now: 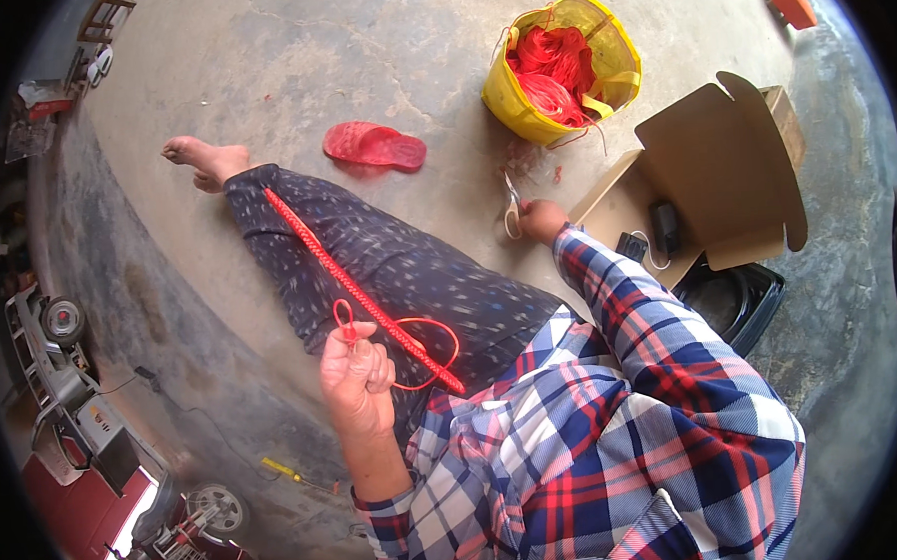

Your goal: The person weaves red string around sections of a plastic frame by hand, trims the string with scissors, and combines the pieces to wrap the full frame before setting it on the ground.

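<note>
My left hand [357, 375] is closed in a pinch on a thin red cord [457, 341], with a small loop standing up above the fingers. The cord curves round to the lower end of a red braided strap [354, 289] lying along my outstretched leg in dark patterned trousers. Out to the right, my right hand [544, 221] is closed at the pale handles of a pair of scissors [511, 209], low by the floor. The blades point away from me; most of the right fingers are hidden behind the hand.
A yellow bucket [621, 60] of red cord stands ahead. Right of my arm is an open cardboard box [708, 159] with black items, beside a black tray [765, 306]. A red slipper [375, 147] lies beyond my leg. A wheeled toy-like vehicle [78, 396] stands left; a yellow-handled tool [282, 469] lies nearer.
</note>
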A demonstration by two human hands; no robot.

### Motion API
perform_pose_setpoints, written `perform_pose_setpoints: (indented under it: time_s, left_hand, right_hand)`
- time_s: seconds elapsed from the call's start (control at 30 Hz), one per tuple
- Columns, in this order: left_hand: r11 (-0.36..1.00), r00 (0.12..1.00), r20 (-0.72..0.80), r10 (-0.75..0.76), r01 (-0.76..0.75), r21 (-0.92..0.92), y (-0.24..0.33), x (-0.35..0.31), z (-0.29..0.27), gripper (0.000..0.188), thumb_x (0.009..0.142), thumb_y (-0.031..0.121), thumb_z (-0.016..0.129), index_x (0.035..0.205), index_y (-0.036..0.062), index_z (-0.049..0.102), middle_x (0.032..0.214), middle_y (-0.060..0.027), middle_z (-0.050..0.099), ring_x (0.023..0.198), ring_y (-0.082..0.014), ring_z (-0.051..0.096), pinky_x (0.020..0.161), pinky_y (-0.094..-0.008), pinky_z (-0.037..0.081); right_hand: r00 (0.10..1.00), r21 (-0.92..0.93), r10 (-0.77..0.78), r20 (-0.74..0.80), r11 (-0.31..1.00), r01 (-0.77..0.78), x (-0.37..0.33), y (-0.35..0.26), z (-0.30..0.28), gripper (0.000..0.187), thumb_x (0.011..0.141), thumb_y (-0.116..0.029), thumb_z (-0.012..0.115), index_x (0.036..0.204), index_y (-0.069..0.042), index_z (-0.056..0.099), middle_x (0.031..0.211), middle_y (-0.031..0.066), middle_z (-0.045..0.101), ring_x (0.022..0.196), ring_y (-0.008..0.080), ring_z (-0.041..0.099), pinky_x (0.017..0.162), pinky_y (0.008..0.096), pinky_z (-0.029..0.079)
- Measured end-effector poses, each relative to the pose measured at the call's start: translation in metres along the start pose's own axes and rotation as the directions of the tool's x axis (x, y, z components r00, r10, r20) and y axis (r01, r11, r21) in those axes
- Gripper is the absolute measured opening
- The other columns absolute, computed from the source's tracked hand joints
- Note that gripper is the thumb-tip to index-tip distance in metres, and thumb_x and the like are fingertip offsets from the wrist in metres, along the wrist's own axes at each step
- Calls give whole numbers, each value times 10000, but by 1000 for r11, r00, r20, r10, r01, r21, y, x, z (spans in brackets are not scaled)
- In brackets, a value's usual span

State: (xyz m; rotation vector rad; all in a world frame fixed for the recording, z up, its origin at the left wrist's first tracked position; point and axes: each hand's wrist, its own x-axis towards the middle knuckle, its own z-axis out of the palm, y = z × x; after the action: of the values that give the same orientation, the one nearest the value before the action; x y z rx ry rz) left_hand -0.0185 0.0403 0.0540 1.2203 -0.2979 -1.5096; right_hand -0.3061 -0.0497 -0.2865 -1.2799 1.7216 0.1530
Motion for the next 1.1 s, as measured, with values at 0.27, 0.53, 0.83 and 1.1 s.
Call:
perform_pose_setpoints:
  time_s: [0.27,0.53,0.83,1.1]
  left_hand:
    - [1000,1000,-13,-3,3,-12,-4,4,2,151,898,65,578,1020,-10,530,630,35,384,487,-42,325,427,-194,246]
    - [995,995,-7,102,-102,12,-2,2,1,165,836,10,629,952,44,517,658,24,439,472,-46,340,431,-199,255]
    - [325,966,125,226,-196,925,16,12,29,361,758,24,714,1101,33,601,681,-58,607,577,-106,556,577,-249,458]
    - [416,932,142,334,-281,865,0,21,11,129,824,105,681,841,6,599,634,-95,611,552,-137,582,515,-291,448]
  right_hand:
    - [999,295,32,-2,955,-30,0,27,14,246,678,-182,677,878,-38,681,730,82,651,656,165,614,592,315,475]
    - [977,710,-52,209,694,-115,-43,-4,-15,144,701,-124,618,821,-91,545,622,-17,491,479,84,418,422,252,316]
    - [900,693,-391,193,703,158,-102,-96,-67,198,841,-186,679,892,-80,519,756,17,627,615,65,553,505,211,387]
    - [707,722,-668,230,605,337,-147,-142,-84,232,842,-193,707,893,-55,527,782,-9,579,706,67,543,608,225,433]
